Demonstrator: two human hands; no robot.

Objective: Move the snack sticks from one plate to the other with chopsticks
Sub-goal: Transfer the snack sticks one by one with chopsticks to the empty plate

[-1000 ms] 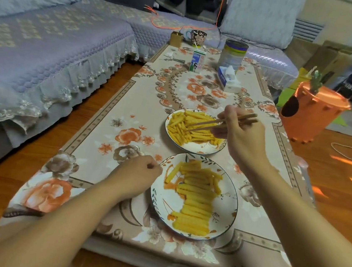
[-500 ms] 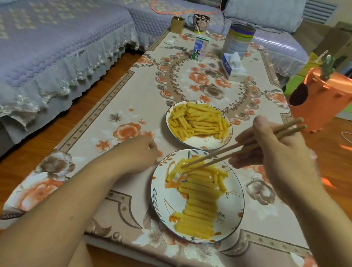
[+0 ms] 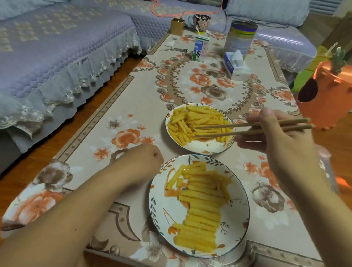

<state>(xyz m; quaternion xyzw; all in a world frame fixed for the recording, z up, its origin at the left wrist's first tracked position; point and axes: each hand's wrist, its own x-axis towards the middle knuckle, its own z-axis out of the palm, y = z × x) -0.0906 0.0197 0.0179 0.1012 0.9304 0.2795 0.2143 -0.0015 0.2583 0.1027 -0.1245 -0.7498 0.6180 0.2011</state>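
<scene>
Since 0.5 s ago the chopsticks [image 3: 251, 128] have swung from the near plate [image 3: 158, 209] back to the far plate [image 3: 210, 149]. Right hand [image 3: 282, 144] grip pinches the chopsticks; their tips sit slightly apart among the loose snack sticks [image 3: 195, 122] there. Left hand [image 3: 143, 162], fingers curled, rests on the bench [image 3: 109, 139] touching the near plate's rim; that plate carries rows of sticks.

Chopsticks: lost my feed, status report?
Right hand holds chopsticks, tips over far plate. Left hand fisted beside near plate. Nothing blocking.
</scene>
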